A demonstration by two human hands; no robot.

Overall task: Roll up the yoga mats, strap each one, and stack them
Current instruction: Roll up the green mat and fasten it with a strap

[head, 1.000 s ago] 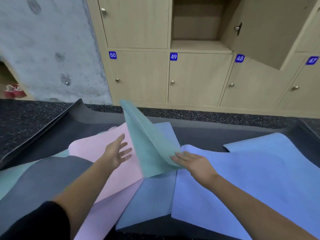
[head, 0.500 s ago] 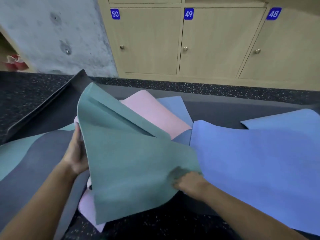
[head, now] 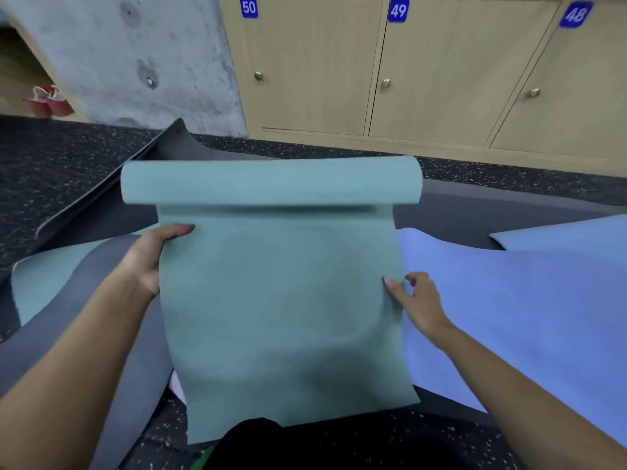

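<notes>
Teal mat [head: 278, 300] fills the middle of the head view, held up above the speckled floor [head: 68, 157], its far end curled into a loose roll and its near end draped toward the person's dark clothing. Left hand [head: 149, 256] grips the mat's left edge, thumb lying on top, other fingers hidden behind. Right hand [head: 419, 300] sits at the right edge, thumb tip on the mat, fingers loosely curled; I cannot tell whether they pinch it. Blue mat [head: 509, 300] lies just right, grey mat [head: 68, 337] just left. Lockers [head: 441, 79] numbered 50, 49 and 48 stand behind.
</notes>
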